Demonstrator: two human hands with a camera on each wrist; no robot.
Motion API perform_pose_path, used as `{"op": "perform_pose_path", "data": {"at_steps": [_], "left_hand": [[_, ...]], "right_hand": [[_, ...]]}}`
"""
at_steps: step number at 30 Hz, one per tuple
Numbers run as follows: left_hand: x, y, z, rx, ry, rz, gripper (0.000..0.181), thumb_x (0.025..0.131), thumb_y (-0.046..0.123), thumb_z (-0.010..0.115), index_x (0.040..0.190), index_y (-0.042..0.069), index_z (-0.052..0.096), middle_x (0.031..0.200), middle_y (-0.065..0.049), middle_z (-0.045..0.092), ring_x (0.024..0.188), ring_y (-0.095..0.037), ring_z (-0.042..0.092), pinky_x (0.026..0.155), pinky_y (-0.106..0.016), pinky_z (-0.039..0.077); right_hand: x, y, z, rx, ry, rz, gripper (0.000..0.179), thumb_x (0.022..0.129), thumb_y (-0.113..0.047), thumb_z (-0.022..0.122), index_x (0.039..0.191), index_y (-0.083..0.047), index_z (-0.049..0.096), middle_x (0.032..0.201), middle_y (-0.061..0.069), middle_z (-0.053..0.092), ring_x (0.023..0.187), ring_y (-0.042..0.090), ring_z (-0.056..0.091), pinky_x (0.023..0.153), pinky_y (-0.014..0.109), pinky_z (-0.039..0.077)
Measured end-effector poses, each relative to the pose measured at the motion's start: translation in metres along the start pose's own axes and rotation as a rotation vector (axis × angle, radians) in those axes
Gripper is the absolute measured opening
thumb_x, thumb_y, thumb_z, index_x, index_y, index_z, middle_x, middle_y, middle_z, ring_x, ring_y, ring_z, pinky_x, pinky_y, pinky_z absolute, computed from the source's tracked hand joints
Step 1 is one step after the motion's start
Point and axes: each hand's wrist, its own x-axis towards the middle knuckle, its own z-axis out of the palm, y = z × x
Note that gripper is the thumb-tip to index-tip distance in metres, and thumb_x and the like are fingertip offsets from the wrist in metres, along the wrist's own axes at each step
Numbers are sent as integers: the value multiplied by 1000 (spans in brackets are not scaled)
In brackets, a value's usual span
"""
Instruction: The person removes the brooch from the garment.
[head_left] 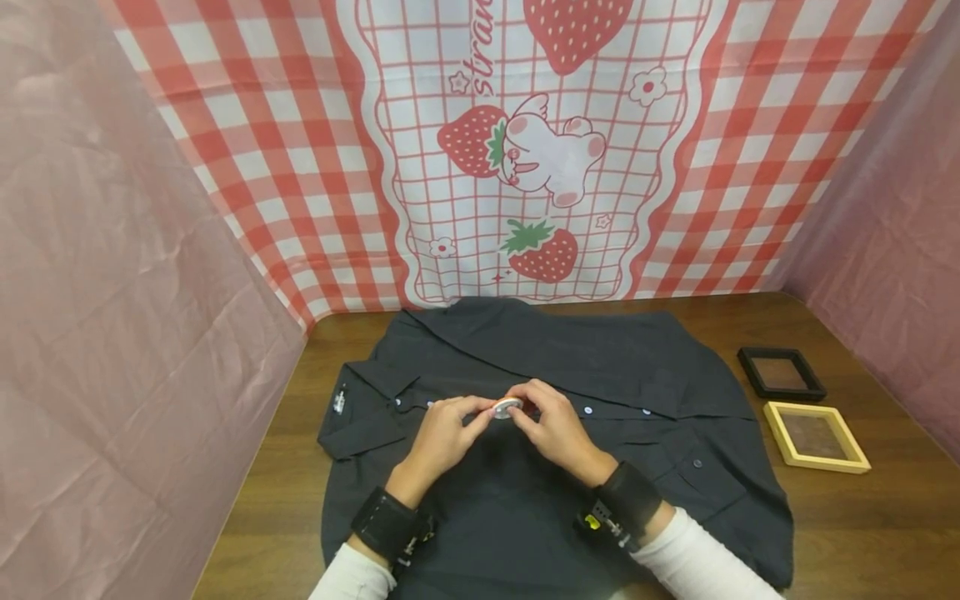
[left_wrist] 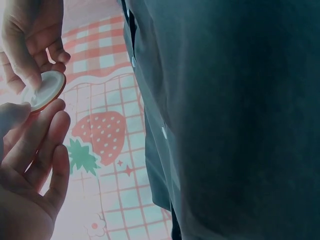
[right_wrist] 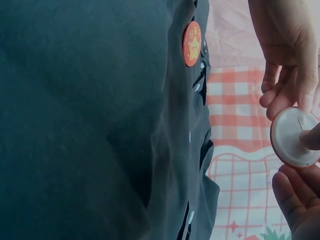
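Observation:
Both hands meet over a dark button-up shirt (head_left: 555, 517) spread flat, its collar toward the left. Between them is a round pin badge (head_left: 507, 407), its white back with a thin metal pin facing up and its rim orange-red. My left hand (head_left: 442, 433) pinches the left edge of the badge (left_wrist: 47, 92) between thumb and fingers. From the right, my right hand (head_left: 557, 429) holds the same badge (right_wrist: 292, 137), thumb against the pin on its back. A second badge, a red button badge (right_wrist: 192, 43) with a yellow star figure, sits on the shirt; the head view does not show it.
On the wooden table (head_left: 885, 533) at the right lie a black square frame (head_left: 780, 372) and a pale yellow frame (head_left: 817, 437). A red-checked strawberry cloth (head_left: 540, 167) hangs behind. Pink cloth walls (head_left: 150, 333) stand on both sides.

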Motion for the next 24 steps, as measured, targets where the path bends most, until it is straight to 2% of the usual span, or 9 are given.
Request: {"op": "perform_pose_path", "data": {"at_steps": [6,12,20,24], "left_hand": [[2,1,1,10,10,5,11,86,14,73,95,9,78,91,-3,77,82,-16,74,71,-32,57],[2,0,1,20,-2,-8,12,87,16,72,95,10,78,92,-2,77,82,-15,74,70,-31,58],[3,-1,0,-5,-7,-20,13,87,17,72,97,11,78,93,-1,77,82,-13,74,69,-30,57],[3,-2,1,-10,-5,-19,13,86,17,73,97,12,78,93,0,78,81,-12,74,67,-30,57]], "right_hand": [[1,-2,1,-35,1,-1,13,82,-5,75,92,-8,66,81,0,61,70,8,56,61,21,49],[0,-2,2,-19,17,42,12,83,-7,75,91,-7,66,79,1,61,65,5,53,57,19,47],[0,1,3,128,0,95,12,82,-3,75,89,-4,66,74,5,62,52,-2,53,45,17,46],[0,0,2,154,-9,108,12,82,-3,75,88,-4,66,73,5,61,51,-1,53,45,17,46]]}}
